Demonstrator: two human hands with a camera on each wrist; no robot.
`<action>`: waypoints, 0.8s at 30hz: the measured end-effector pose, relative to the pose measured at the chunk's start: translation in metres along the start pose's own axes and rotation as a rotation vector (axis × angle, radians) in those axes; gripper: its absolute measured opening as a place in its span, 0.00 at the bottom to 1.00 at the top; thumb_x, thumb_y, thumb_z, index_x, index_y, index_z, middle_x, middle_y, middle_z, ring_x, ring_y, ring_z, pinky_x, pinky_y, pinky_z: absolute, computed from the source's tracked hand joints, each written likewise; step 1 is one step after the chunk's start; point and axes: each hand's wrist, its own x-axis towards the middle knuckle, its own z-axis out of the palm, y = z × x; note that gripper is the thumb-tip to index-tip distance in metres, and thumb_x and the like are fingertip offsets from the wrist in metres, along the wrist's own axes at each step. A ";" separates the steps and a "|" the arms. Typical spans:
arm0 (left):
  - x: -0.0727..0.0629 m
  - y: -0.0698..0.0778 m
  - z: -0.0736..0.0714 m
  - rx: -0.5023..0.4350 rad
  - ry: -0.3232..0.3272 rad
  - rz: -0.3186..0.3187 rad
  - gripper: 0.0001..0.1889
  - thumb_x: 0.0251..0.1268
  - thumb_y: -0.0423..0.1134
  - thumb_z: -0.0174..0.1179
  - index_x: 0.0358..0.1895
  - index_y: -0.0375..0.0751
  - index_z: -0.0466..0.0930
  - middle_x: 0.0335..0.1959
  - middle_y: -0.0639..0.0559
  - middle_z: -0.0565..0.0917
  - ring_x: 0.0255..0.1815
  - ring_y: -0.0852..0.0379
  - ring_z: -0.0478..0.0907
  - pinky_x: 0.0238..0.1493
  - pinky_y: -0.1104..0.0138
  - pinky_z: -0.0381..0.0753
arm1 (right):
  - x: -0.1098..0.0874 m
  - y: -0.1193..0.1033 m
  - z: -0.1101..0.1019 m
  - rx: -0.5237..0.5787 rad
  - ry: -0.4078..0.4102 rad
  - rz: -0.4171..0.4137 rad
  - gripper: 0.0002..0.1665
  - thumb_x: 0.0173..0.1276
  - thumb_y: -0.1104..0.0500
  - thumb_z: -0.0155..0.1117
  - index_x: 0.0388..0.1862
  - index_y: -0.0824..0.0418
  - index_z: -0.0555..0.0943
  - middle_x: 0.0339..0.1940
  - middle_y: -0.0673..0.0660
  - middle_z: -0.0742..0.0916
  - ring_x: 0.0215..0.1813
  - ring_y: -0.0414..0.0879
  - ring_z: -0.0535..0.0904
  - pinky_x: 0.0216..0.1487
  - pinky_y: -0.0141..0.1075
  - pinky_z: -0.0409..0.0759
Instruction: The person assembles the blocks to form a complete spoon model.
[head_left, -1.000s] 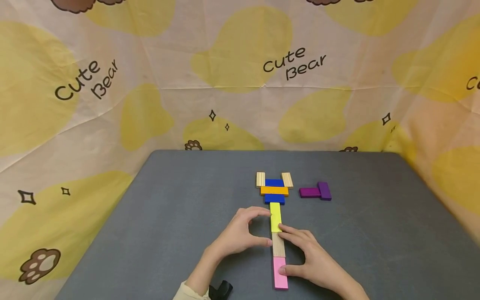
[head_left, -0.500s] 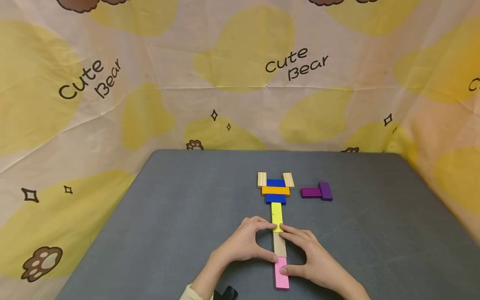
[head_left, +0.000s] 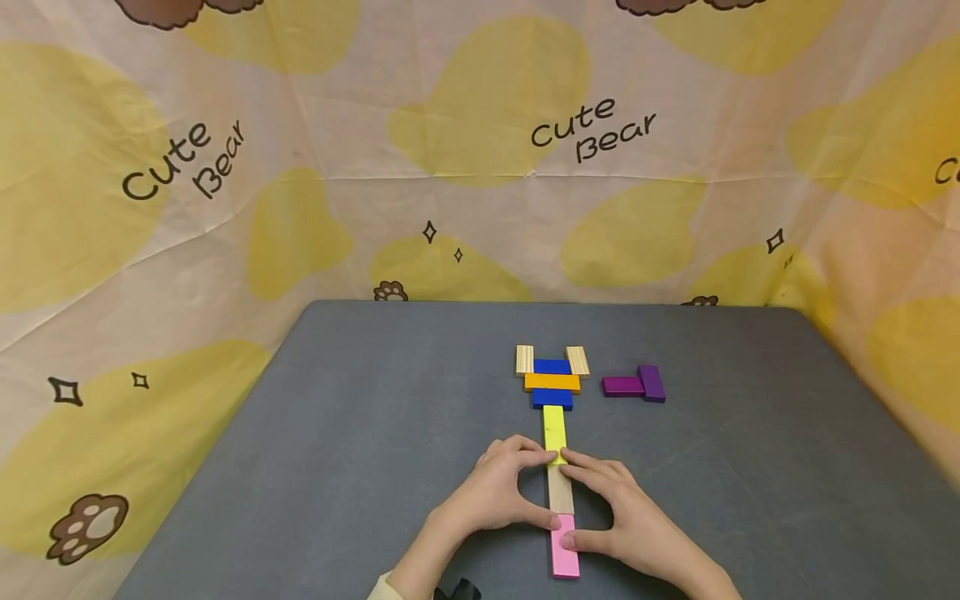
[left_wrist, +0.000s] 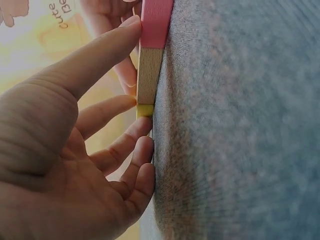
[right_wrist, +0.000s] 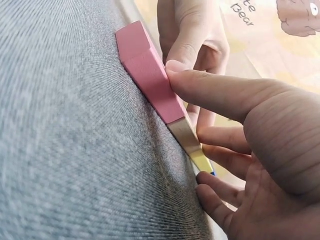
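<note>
A pink block (head_left: 566, 560), a plain wooden block (head_left: 559, 490) and a yellow block (head_left: 553, 425) lie end to end in one straight row on the grey table. From the left, my left hand (head_left: 501, 487) touches the row, its thumb on the pink block and index finger on the yellow one. My right hand (head_left: 618, 512) comes from the right. Its thumb rests on the pink block, while its fingertips touch around the yellow and plain blocks. In the right wrist view both thumbs meet the pink block (right_wrist: 152, 82). Neither hand's fingers wrap around a block.
Beyond the yellow block lie a blue block (head_left: 552, 400), an orange block (head_left: 552, 383), another blue block (head_left: 552, 367) and two plain wooden blocks (head_left: 525, 360). Two purple blocks (head_left: 623, 387) touch each other to their right. A patterned cloth (head_left: 465, 100) hangs behind the grey table (head_left: 375, 375).
My left hand has moved nearer and slightly right along the row, its thumb now on the pink block and index finger lower on the yellow one. My right hand stays put.
</note>
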 end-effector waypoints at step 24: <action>0.000 0.002 0.000 -0.008 0.000 -0.040 0.41 0.40 0.59 0.79 0.64 0.56 0.79 0.51 0.64 0.74 0.52 0.56 0.65 0.54 0.53 0.69 | 0.008 0.007 -0.021 0.100 0.163 0.025 0.27 0.58 0.47 0.76 0.56 0.51 0.83 0.64 0.49 0.79 0.62 0.48 0.74 0.52 0.42 0.78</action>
